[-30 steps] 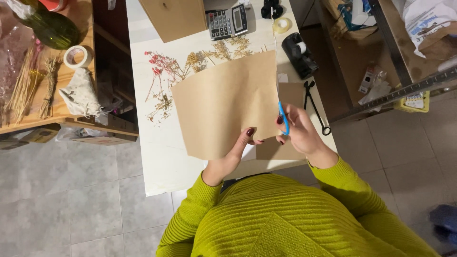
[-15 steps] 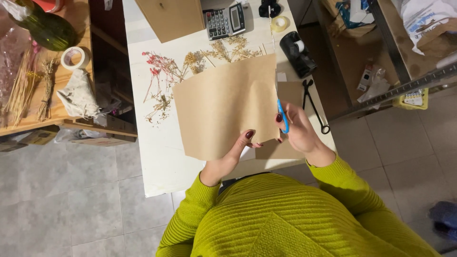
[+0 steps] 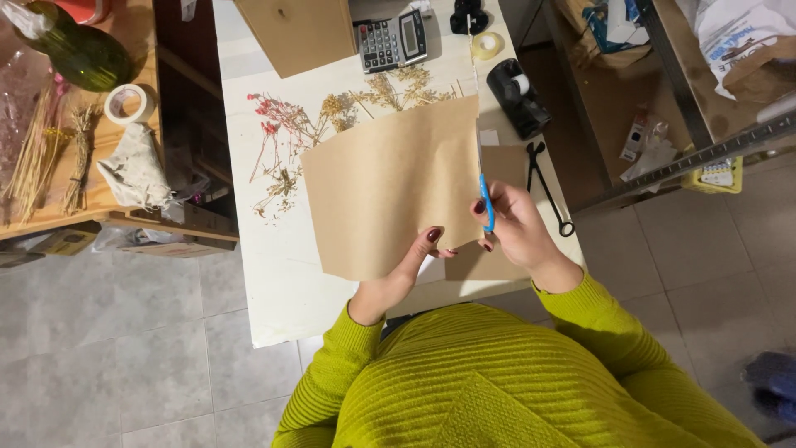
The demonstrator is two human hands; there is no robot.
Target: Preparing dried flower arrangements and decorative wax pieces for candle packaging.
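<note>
two hands are in view: one left hand (image 3: 414, 261) and one right hand (image 3: 510, 228). one pair of blue-handled scissors (image 3: 485, 195). one large sheet of brown paper (image 3: 390, 187) held up, one smaller brown piece (image 3: 502, 166) lying under it, and one brown cardboard piece (image 3: 298, 33) at the far end of the one white table (image 3: 278, 274). one calculator (image 3: 391, 40). one black tape dispenser (image 3: 516, 95). one pair of black pliers (image 3: 546, 187). two rolls of tape: one clear roll (image 3: 487, 46) on the table, one white roll (image 3: 126, 104) on the side bench. one green bottle (image 3: 83, 54). one crumpled white cloth (image 3: 133, 170). the dried flower stems (image 3: 282, 137) are too tangled to count.
</note>
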